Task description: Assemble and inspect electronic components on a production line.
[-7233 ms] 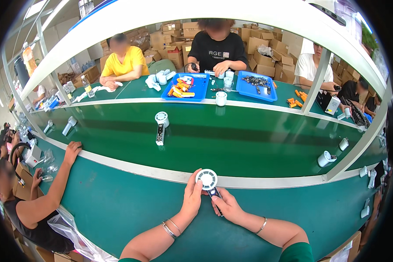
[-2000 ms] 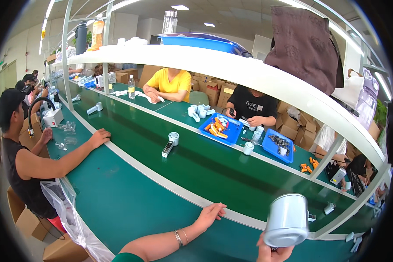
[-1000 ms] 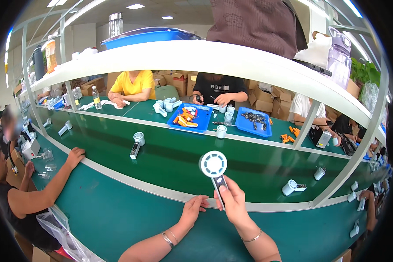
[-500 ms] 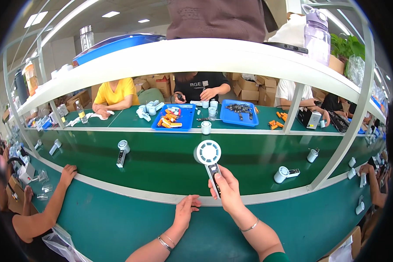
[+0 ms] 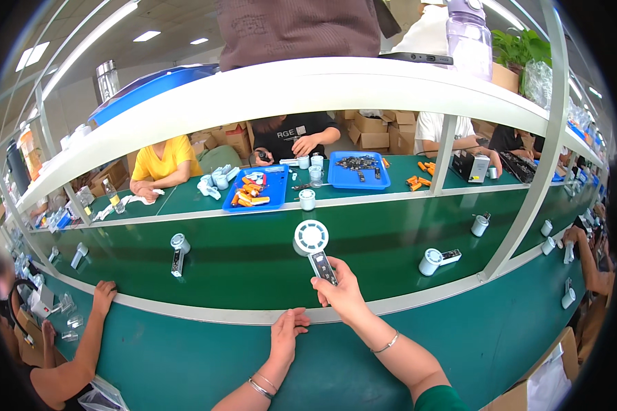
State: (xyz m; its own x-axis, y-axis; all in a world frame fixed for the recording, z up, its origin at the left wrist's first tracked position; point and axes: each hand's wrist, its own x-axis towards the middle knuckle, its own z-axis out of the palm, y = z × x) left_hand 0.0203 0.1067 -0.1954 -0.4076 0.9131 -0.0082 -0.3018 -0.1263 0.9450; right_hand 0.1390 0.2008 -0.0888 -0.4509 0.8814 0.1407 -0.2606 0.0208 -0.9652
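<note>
My right hand (image 5: 341,290) holds a pale blue handheld fan (image 5: 311,238) by the lower end of its handle, over the green belt. The handle's front is off, and a dark circuit board (image 5: 322,267) shows inside it. The fan's round grille points up toward me. My left hand (image 5: 288,335) rests at the belt's metal rim (image 5: 240,316), fingers stretched out and loosely bent, holding nothing. Beyond the held fan, a small pale blue fan head (image 5: 307,199) stands at the far rim.
More fans with bared handles, such as one fan (image 5: 179,252) at left and another fan (image 5: 437,260) at right, lie on the belt (image 5: 253,274). Across it are blue trays (image 5: 285,198) of orange and black parts and several seated people. A white shelf (image 5: 322,85) spans overhead.
The whole view has shifted a little leftward. My right thumb has moved from across the handle to the left side of its lower end. My left hand stays at the rim.
</note>
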